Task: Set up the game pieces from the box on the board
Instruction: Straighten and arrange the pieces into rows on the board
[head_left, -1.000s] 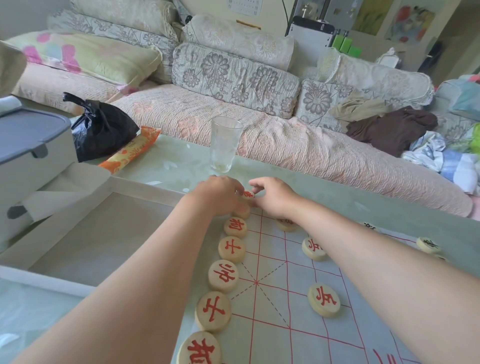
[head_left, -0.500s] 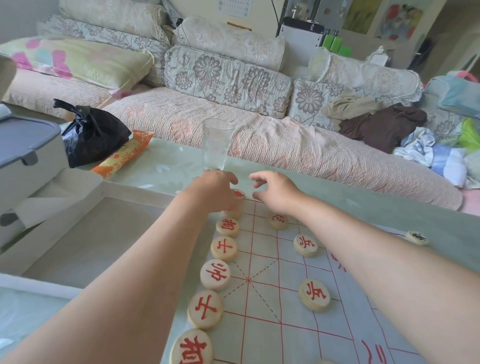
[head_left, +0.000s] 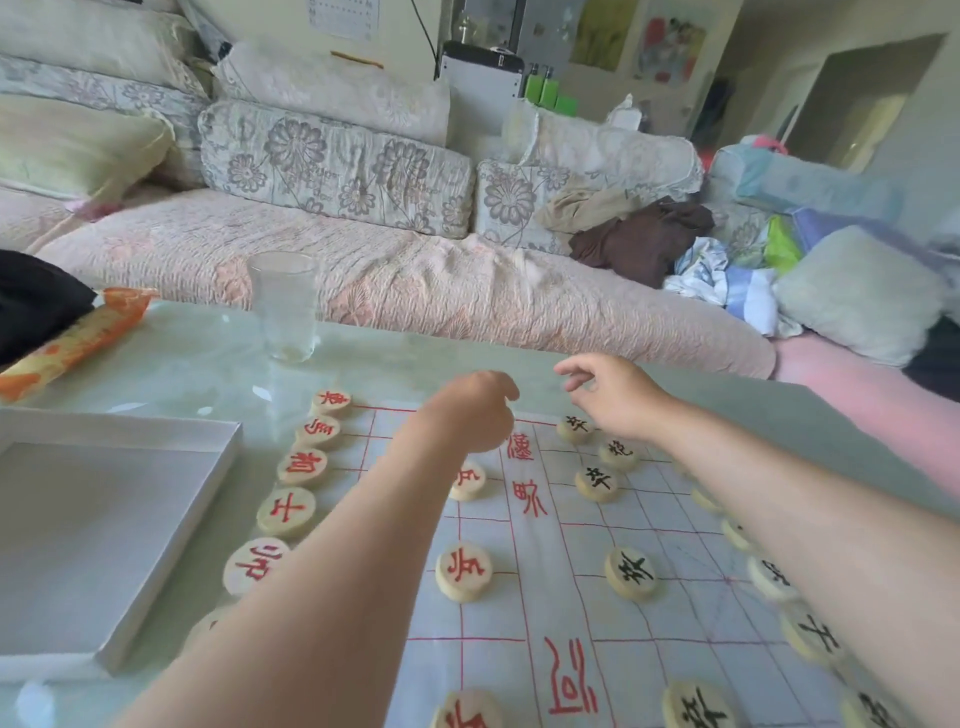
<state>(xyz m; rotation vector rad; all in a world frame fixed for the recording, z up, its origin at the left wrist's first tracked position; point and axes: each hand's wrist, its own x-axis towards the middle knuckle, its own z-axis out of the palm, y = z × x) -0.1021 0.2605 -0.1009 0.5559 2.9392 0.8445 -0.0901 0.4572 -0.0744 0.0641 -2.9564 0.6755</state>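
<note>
White paper board (head_left: 550, 587) ruled with a red grid and red characters; pale round wooden discs (head_left: 286, 512) along its left edge marked red; matching discs (head_left: 630, 572) toward its right edge marked black; glossy tabletop (head_left: 415, 358) pale green; shallow cardboard box (head_left: 78, 530) white.

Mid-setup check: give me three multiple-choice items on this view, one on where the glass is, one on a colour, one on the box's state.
1. Where is the glass?
A. in the box
B. on the table, past the board's far left corner
C. mid-board

2. The marks on the pieces nearest the box are:
A. black
B. red
C. green

3. The box is:
A. lidded
B. full of pieces
C. open, no pieces showing

Answers: B, the glass stands on bare tabletop off the board; B, that column's characters are red; C, the inside that is in view is bare.
</note>
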